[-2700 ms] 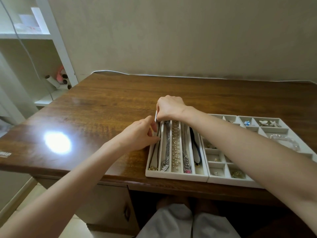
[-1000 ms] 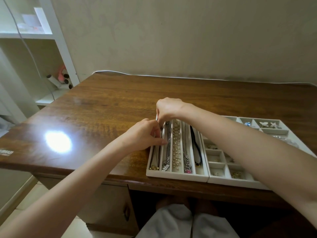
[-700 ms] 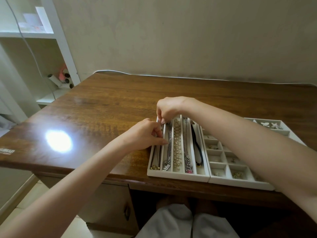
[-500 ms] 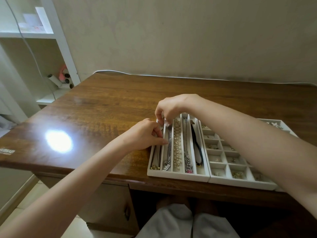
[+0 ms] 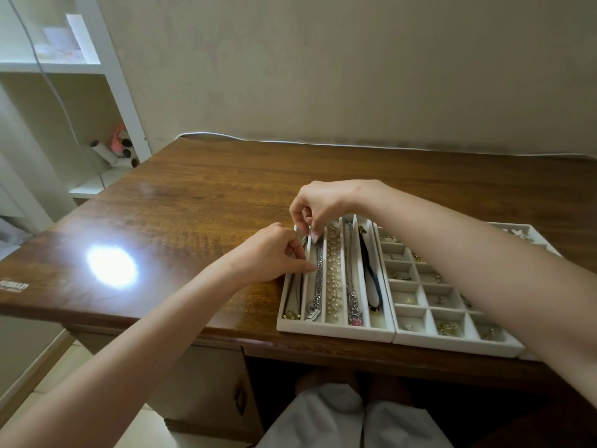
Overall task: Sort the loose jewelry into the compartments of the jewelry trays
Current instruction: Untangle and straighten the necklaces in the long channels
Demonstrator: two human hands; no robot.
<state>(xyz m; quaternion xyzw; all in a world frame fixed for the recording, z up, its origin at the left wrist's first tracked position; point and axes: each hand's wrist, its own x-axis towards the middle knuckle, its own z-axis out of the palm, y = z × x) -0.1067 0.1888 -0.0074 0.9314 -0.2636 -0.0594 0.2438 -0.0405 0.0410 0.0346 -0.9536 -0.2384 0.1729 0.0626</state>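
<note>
Lifted slightly, right hand [image 5: 323, 205] and left hand [image 5: 274, 257] both pinch the silver chain [image 5: 318, 279], stretched front-to-back.

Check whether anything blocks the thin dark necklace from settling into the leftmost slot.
Nothing visible does. The thin dark necklace lies lengthwise in that slot of the tray; left hand and right hand cover its far half.

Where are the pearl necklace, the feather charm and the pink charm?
pearl necklace [image 5: 333, 273]: head view, middle of the bead strand.
feather charm [image 5: 313, 314]: head view, centre of the silver feather.
pink charm [image 5: 355, 322]: head view, on the pink bead itself.
</note>
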